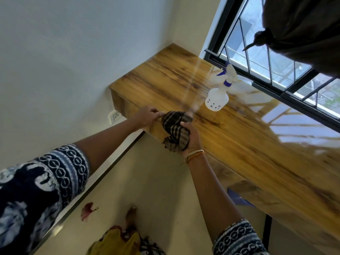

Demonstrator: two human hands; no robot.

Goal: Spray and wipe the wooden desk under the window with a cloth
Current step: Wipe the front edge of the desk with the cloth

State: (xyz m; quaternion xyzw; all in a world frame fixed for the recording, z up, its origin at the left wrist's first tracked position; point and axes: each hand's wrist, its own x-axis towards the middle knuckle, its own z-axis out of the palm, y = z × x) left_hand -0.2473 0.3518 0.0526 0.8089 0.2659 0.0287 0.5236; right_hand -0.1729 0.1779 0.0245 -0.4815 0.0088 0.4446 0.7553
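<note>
One wooden surface (239, 144) beneath the window (276, 57). One cloth (175, 129), striped and bunched, at the surface's near edge: right hand (191, 138) curled around it, left hand (147, 115) pinching its far end. One translucent spray bottle (219, 94) upright on the surface near the window; contents indiscernible.

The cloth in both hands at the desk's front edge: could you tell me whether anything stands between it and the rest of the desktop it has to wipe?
Only the spray bottle, standing on the desk behind the cloth, towards the window. The rest of the desktop in view looks bare.
</note>
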